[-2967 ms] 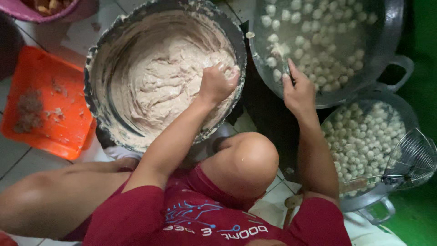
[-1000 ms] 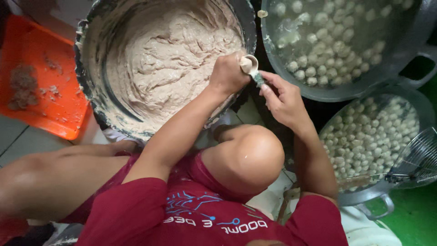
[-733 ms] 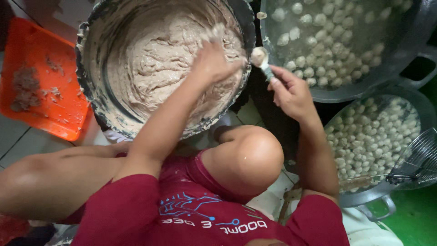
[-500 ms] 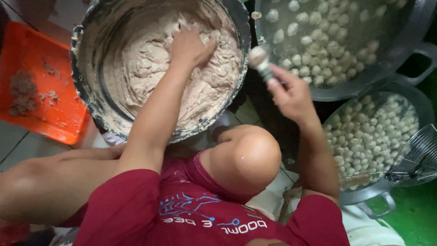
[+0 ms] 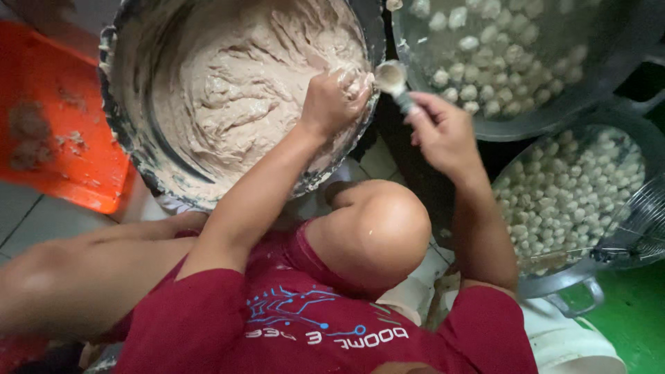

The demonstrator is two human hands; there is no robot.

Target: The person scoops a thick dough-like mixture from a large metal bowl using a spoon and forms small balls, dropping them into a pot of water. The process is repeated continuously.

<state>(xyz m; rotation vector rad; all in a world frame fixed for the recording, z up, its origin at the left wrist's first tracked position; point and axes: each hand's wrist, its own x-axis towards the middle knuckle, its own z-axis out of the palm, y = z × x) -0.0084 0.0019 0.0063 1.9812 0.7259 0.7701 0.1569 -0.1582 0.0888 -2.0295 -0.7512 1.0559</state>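
Observation:
My left hand [image 5: 332, 100] is closed on a lump of pale brown paste at the right rim of a big metal basin [image 5: 111, 90] full of the same paste [image 5: 235, 90]. A bit of paste bulges out between thumb and forefinger. My right hand [image 5: 440, 131] grips a metal spoon [image 5: 393, 82] whose bowl is right beside that bulge. Beyond the spoon stands a large pot of water [image 5: 623, 62] with several pale balls [image 5: 485, 76] floating in it.
A second pot [image 5: 568, 284] at the right holds many finished balls, with a wire strainer [image 5: 641, 228] resting at its edge. An orange tray [image 5: 62, 138] smeared with paste lies at the left. My bent knee [image 5: 377, 228] is below the basin. Green floor shows at the right.
My left hand went into the middle of the paste, then came back to the basin's right rim with a fistful. My right hand with the spoon returned from the pot side to meet it.

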